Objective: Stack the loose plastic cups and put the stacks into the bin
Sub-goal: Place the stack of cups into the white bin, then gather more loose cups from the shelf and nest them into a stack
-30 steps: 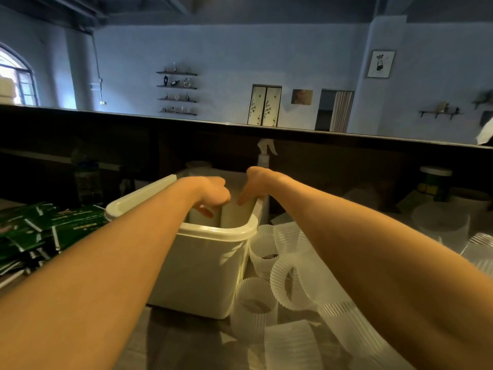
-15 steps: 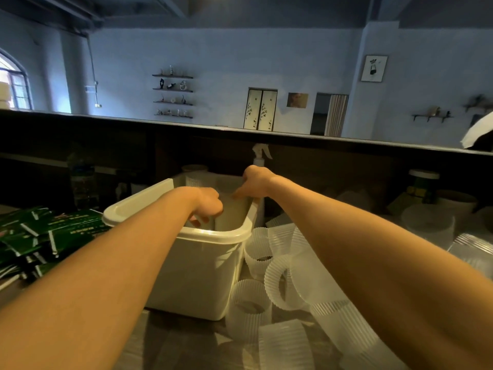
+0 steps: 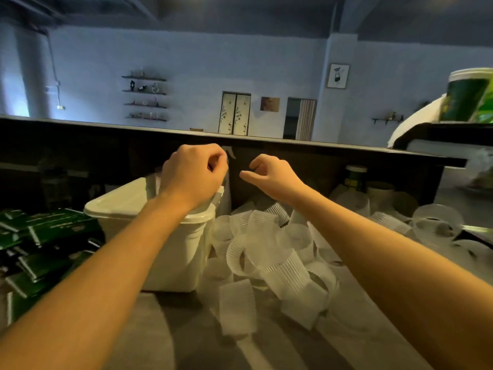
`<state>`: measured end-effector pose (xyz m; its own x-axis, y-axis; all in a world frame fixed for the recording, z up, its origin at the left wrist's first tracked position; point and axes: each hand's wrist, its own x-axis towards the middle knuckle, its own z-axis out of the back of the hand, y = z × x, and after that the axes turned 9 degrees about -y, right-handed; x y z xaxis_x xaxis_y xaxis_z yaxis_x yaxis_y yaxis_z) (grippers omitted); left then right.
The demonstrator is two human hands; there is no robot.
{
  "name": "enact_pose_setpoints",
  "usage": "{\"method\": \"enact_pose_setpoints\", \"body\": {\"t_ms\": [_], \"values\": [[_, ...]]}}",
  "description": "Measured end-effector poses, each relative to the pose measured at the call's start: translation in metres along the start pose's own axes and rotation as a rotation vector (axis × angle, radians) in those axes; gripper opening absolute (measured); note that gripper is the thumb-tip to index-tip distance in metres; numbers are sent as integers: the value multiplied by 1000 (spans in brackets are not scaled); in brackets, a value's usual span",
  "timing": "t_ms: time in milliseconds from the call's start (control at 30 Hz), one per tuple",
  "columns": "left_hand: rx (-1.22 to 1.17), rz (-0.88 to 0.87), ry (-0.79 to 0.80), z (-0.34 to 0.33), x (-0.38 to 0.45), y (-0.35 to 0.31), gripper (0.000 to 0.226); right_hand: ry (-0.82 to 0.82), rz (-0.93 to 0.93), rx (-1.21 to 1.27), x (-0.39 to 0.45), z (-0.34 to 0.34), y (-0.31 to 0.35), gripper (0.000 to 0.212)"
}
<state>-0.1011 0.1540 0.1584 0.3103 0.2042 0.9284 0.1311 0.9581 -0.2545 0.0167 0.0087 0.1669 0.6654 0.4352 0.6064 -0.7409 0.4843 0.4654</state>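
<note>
Left hand [image 3: 193, 173] above the bin's [image 3: 170, 252] far rim, fingers curled loosely inward, nothing visibly held. Right hand [image 3: 272, 176] beside it, clear of the bin, fingers half-curled, empty. Bin stands on the table [image 3: 165, 335]. Loose cups [image 3: 266, 257] lie heaped just right of the bin. Green packets [image 3: 40, 241] stacked left of it.

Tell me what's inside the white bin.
The bin interior is mostly hidden by its near wall and the left hand above it; only a blurred pale shape shows at the rim.
</note>
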Motion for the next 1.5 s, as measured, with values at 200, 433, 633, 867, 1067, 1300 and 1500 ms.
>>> {"method": "enact_pose_setpoints", "body": {"t_ms": [200,433,633,867,1067,1300,1500], "values": [[-145,-65,-33,9,-85,-35,22,-54,50,-53,-81,19,-22,66],[-70,15,200,6,-159,-42,53,181,-11,-373,-121,0,-41,104],[99,81,620,2,-200,-34,96,69,-37,-193,-125,-6,-41,88],[135,98,421,-2,-201,-24,78,-247,-48,167,-127,11,-24,82],[-44,313,334,-1,-198,-27,83,-393,-90,304,-141,30,-27,76],[-361,466,116,0,-186,-40,84,-488,-115,409,-175,41,-54,85],[-671,576,-81,-23,-150,-71,72,-411,-61,241,-190,28,-79,94]]}}
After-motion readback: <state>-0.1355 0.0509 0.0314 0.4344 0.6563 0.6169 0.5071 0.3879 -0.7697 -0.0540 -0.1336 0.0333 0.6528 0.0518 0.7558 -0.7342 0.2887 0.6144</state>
